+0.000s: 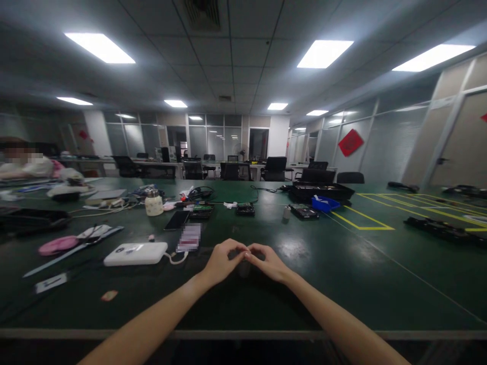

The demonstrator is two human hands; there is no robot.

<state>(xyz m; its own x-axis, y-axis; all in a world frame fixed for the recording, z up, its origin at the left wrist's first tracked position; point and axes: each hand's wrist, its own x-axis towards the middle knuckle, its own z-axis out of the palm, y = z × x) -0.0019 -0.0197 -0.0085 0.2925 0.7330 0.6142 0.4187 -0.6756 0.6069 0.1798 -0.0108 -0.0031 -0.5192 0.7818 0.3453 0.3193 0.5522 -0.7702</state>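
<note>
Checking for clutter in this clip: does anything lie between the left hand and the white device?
Yes: a short white cable curves across the tabletop between the left hand and the white device's right end.

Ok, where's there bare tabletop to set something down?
Widest: right of the right hand, between the yellow tape and the table's near edge. Smaller: between the white device, the small scrap and the left forearm. Crowded: the left side, around the pink pouch, black phone and cream bottle.

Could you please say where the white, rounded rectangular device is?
In the head view, the white device lies on the green tabletop, left of the left hand, between that hand and the pink oval item.
</note>
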